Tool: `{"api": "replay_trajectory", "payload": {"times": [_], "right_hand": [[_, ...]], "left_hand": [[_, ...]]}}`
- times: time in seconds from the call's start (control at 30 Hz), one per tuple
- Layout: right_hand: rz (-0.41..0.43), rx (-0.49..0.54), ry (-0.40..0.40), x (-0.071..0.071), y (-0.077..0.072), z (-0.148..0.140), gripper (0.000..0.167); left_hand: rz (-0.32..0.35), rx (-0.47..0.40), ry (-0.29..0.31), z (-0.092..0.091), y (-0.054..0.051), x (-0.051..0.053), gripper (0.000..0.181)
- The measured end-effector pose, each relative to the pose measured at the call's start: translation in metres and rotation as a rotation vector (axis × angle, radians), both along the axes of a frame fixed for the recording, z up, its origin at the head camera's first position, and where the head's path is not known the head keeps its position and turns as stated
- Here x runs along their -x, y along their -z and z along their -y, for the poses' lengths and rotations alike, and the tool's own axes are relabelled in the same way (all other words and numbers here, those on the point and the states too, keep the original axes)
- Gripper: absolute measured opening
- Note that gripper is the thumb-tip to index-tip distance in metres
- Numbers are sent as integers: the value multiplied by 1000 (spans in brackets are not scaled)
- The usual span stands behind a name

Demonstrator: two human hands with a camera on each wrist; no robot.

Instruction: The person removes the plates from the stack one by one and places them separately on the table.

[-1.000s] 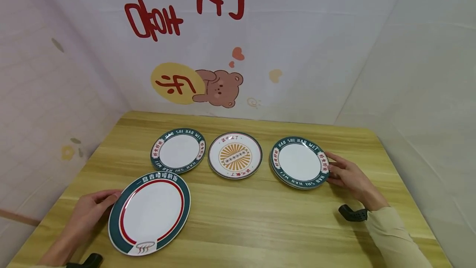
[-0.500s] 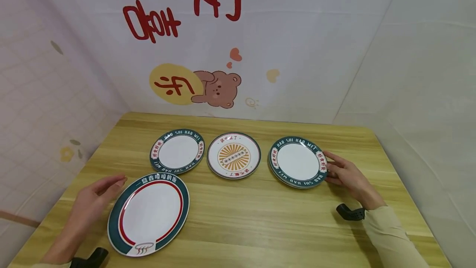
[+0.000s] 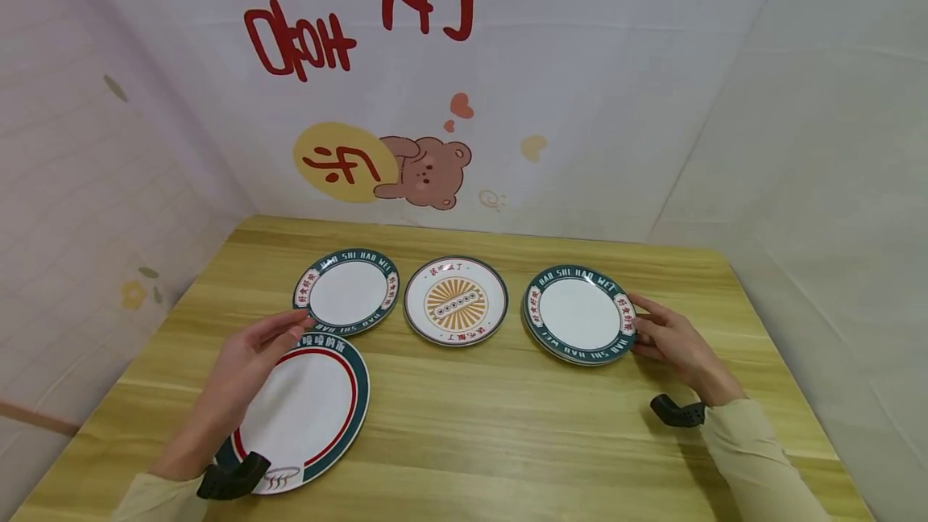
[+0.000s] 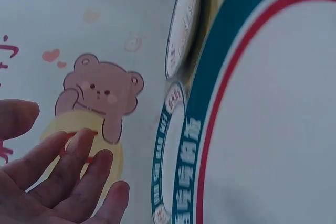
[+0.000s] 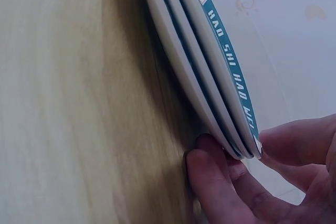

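Observation:
My right hand pinches the right edge of a stack of plates with green lettered rims. In the right wrist view the thumb is above the stacked rims and the fingers are underneath. My left hand hovers over the left part of a large plate with a green rim and red ring. Its relaxed fingers hold nothing. Those fingertips are close to the front edge of a smaller green-rimmed plate; whether they touch it I cannot tell.
Between the smaller green-rimmed plate and the stack lies a white plate with an orange sunburst. All stand on a wooden table. A printed cloth wall rises behind the table, with more cloth at both sides.
My left hand has let go of the large plate's left edge, lifted, and moved right and forward over that plate. My right hand stays at the stack.

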State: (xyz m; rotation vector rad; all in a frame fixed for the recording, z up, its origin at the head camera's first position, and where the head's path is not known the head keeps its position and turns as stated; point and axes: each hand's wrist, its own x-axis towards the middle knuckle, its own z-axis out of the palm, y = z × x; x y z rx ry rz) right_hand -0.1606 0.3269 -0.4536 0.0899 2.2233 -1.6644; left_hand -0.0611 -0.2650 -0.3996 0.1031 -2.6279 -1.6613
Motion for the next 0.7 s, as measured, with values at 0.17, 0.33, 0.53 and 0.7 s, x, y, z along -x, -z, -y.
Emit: {"api": "replay_trajectory", "payload": {"times": [0.17,0.33,0.53,0.7], "right_hand": [[5,-26,7,-1,0,1,58],[11,-35,21,-1,0,2,57],[-6,-44,24,0,2,3,58],[-53,-93,17,1,0,5,58]], "left_hand": [[-36,-83,52,-24,-2,10,48],[-46,-164,98,-48,-6,22,46],[-13,-264,148,-76,-10,36,46],[19,-344,188,-103,-8,46,47]]}}
